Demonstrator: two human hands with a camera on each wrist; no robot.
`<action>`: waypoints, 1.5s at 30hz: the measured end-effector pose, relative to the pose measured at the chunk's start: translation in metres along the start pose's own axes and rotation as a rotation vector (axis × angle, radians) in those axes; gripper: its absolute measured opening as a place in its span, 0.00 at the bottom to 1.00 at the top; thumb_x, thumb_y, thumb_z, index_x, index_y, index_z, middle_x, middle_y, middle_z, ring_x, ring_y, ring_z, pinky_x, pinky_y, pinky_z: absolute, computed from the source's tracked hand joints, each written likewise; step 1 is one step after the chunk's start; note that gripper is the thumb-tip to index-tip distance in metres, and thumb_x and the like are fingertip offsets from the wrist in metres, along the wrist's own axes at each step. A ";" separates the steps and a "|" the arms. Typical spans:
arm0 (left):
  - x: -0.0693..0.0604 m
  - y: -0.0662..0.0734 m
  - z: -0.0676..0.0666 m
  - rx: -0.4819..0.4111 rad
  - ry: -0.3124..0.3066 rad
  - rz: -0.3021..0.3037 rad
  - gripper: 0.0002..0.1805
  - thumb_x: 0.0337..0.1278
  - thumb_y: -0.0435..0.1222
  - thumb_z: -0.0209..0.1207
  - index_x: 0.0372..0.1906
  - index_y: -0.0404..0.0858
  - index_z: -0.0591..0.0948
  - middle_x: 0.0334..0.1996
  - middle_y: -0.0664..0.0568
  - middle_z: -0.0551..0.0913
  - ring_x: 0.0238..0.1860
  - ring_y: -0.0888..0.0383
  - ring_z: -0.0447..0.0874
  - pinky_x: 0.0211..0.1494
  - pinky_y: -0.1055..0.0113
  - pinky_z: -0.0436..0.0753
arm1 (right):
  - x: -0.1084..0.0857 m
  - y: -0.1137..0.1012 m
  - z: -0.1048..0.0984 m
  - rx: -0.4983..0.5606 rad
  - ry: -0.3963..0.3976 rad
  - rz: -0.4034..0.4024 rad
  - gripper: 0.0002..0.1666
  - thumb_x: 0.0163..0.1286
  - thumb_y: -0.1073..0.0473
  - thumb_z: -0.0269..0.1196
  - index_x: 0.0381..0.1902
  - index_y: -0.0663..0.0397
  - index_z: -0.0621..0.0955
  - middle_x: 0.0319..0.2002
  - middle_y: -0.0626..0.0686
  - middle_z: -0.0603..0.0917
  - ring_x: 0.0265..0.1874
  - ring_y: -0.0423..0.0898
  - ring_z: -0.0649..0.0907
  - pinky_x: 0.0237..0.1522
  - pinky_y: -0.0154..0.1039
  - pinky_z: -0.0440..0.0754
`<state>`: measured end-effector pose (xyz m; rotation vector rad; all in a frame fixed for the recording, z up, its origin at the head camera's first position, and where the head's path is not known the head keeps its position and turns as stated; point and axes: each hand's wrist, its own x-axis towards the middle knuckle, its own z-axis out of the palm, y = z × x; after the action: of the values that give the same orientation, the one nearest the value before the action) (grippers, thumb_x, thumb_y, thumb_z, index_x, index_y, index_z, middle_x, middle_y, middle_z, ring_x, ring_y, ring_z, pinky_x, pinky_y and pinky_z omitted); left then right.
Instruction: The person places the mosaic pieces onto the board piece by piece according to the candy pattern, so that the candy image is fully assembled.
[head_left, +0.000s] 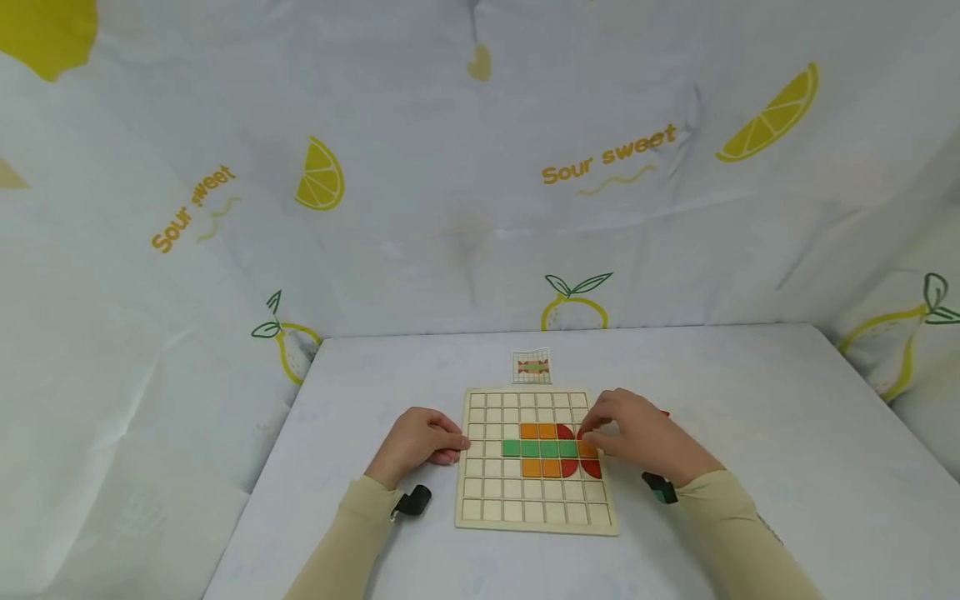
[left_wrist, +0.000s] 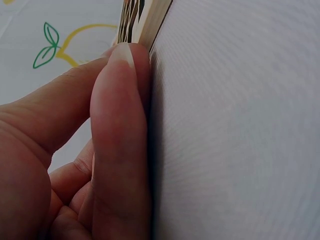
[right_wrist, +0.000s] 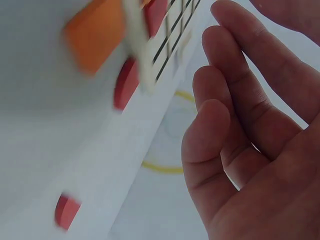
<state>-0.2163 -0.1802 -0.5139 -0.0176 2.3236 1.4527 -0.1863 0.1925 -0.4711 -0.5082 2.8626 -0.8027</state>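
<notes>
My left hand (head_left: 422, 437) pinches the left edge of a square wooden grid board (head_left: 525, 517). In the left wrist view, its thumb and bent finger meet at the board's side (left_wrist: 159, 20). At the right edge, my right hand (head_left: 637, 429) has thumb and fingertips close together on a red quarter-circle tile (head_left: 581, 434), mostly hidden by them. Just below it lies an orange tile (head_left: 587, 451), partly covered by the thumb. A row of green tiles (head_left: 540, 448) crosses the middle, with orange tiles (head_left: 538, 431) and red quarter-circles (head_left: 591, 468) around it.
Behind the board lies a small pattern card (head_left: 532, 367) printed with a coloured grid figure. In the right wrist view, an orange piece (right_wrist: 95, 37) and red pieces (right_wrist: 66, 211) lie outside the board. A lemon-print cloth (head_left: 420, 267) hangs behind the table.
</notes>
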 end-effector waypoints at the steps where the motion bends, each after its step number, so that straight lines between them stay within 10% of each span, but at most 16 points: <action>1: 0.000 0.000 0.000 -0.001 0.003 -0.003 0.16 0.52 0.40 0.82 0.40 0.37 0.88 0.28 0.51 0.93 0.26 0.63 0.90 0.34 0.70 0.90 | -0.002 0.005 -0.003 0.000 0.003 0.018 0.02 0.72 0.51 0.74 0.40 0.39 0.91 0.39 0.39 0.85 0.43 0.42 0.81 0.50 0.43 0.84; 33: -0.001 0.000 0.001 0.031 0.020 -0.019 0.16 0.52 0.41 0.83 0.40 0.38 0.89 0.27 0.52 0.92 0.27 0.63 0.90 0.34 0.70 0.90 | -0.043 0.099 -0.041 -0.072 0.012 0.218 0.11 0.71 0.54 0.74 0.47 0.53 0.90 0.43 0.50 0.88 0.44 0.50 0.84 0.47 0.52 0.90; 45: 0.000 0.001 0.002 0.028 0.017 -0.016 0.17 0.52 0.42 0.83 0.40 0.38 0.89 0.28 0.52 0.92 0.27 0.63 0.90 0.34 0.70 0.90 | -0.042 0.104 -0.045 -0.066 0.008 0.193 0.12 0.71 0.56 0.73 0.48 0.55 0.90 0.42 0.50 0.89 0.42 0.49 0.85 0.46 0.50 0.90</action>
<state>-0.2156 -0.1781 -0.5132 -0.0411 2.3520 1.4180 -0.1863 0.3128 -0.4859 -0.2300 2.8962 -0.6816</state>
